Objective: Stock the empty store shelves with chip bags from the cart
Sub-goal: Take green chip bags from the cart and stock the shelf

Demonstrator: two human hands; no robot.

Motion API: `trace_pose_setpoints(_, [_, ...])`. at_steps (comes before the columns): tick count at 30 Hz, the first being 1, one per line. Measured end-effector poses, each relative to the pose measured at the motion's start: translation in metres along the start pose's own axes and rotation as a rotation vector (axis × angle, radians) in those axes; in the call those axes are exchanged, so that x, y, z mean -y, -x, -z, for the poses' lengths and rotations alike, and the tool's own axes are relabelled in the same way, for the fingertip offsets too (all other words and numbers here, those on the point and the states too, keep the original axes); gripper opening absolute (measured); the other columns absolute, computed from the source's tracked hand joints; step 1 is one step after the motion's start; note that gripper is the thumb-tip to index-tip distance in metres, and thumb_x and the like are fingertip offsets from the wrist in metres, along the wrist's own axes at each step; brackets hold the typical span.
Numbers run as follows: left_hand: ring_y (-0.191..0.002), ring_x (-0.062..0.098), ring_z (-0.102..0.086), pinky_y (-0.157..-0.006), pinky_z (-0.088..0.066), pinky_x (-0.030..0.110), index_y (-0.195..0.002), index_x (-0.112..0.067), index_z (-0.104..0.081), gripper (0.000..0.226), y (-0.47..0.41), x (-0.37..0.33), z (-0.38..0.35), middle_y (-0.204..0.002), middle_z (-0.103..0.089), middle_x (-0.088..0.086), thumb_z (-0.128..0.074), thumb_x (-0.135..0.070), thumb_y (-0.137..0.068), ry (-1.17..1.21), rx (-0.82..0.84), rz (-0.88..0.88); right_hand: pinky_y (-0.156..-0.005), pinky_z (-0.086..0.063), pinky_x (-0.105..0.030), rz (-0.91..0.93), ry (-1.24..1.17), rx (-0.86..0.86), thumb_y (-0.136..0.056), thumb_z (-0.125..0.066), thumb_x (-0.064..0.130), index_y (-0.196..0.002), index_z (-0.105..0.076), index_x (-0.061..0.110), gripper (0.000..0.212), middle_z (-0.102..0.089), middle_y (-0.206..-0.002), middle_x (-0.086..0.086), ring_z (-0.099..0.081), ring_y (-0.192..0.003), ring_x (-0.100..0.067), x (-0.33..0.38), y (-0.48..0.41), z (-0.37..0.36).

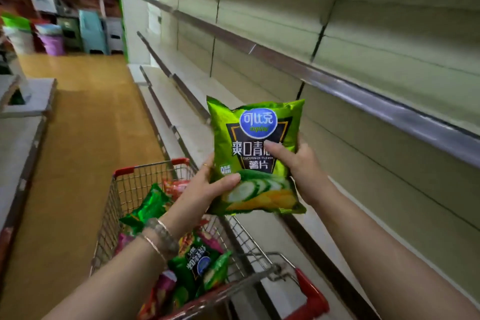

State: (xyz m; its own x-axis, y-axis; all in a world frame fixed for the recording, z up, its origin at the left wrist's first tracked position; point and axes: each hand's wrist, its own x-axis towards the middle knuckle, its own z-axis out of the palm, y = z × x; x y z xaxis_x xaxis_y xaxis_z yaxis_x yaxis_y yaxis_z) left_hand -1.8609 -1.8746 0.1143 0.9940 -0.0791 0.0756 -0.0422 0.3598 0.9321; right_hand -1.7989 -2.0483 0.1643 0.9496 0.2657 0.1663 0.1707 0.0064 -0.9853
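Observation:
A green cucumber-flavour chip bag (255,138) is held upright in front of the bare shelves (363,80). My left hand (205,189) grips its lower left edge, thumb across the front. My right hand (298,163) grips its right side, thumb laid over the printed label. Below and to the left stands the wire cart (124,189) with red trim, holding several more chip bags (197,265) in green, red and pink.
Long shelf boards with metal front rails (337,83) run along the right side. A wooden-look floor aisle (85,117) opens on the left. Coloured plastic stools and bins (91,31) stand at the far end. A grey counter edge (23,138) borders the left.

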Motion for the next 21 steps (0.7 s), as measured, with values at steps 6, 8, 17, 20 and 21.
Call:
trace_pose_setpoints(6, [-0.079,0.013,-0.071,-0.063,-0.055,0.019,-0.123,-0.016,-0.048,0.069,0.014,-0.011,-0.124,-0.093,-0.074,0.001,-0.083,-0.011,-0.063,-0.108,0.187,-0.031,-0.086,-0.054,-0.049,0.158,0.079,-0.364,-0.060,-0.081,0.033,-0.120,-0.044,0.010,0.074,-0.069,-0.107,-0.008,-0.070,-0.092,-0.024,0.070,0.096,0.089])
trace_pose_setpoints(8, [-0.085,0.020,-0.072,-0.068,-0.057,0.024,-0.122,-0.017,-0.050,0.072,0.023,-0.012,-0.164,-0.102,-0.072,0.007,-0.085,-0.018,-0.059,-0.114,0.242,-0.057,-0.086,-0.054,-0.050,0.191,0.144,-0.476,-0.060,-0.079,0.039,-0.112,-0.046,0.016,0.065,-0.070,-0.104,-0.003,-0.070,-0.092,-0.023,0.094,0.135,0.115])
trace_pose_setpoints(17, [-0.078,0.012,-0.070,-0.062,-0.055,0.022,-0.109,-0.017,-0.054,0.057,0.063,-0.036,-0.336,-0.093,-0.073,-0.002,-0.083,-0.026,-0.061,-0.084,0.547,-0.121,-0.093,-0.049,-0.046,0.207,0.454,-0.881,-0.051,-0.063,0.080,-0.110,-0.053,0.023,0.083,-0.068,-0.108,0.002,-0.065,-0.101,-0.022,0.188,0.272,0.214])
trace_pose_setpoints(20, [-0.076,0.012,-0.071,-0.063,-0.057,0.021,-0.116,-0.011,-0.055,0.051,0.063,-0.045,-0.376,-0.097,-0.074,0.005,-0.073,-0.030,-0.072,-0.120,0.623,-0.069,-0.094,-0.045,-0.031,0.172,0.517,-0.975,-0.072,-0.058,0.069,-0.125,-0.045,0.016,0.076,-0.057,-0.115,0.004,-0.057,-0.105,-0.016,0.207,0.295,0.233])
trace_pose_setpoints(21, [-0.075,0.012,-0.071,-0.062,-0.056,0.021,-0.116,-0.008,-0.055,0.048,0.061,-0.048,-0.389,-0.098,-0.074,0.007,-0.071,-0.029,-0.077,-0.130,0.652,-0.052,-0.090,-0.041,-0.023,0.156,0.553,-1.013,-0.081,-0.056,0.061,-0.132,-0.038,0.012,0.073,-0.052,-0.116,0.003,-0.052,-0.105,-0.014,0.209,0.300,0.242])
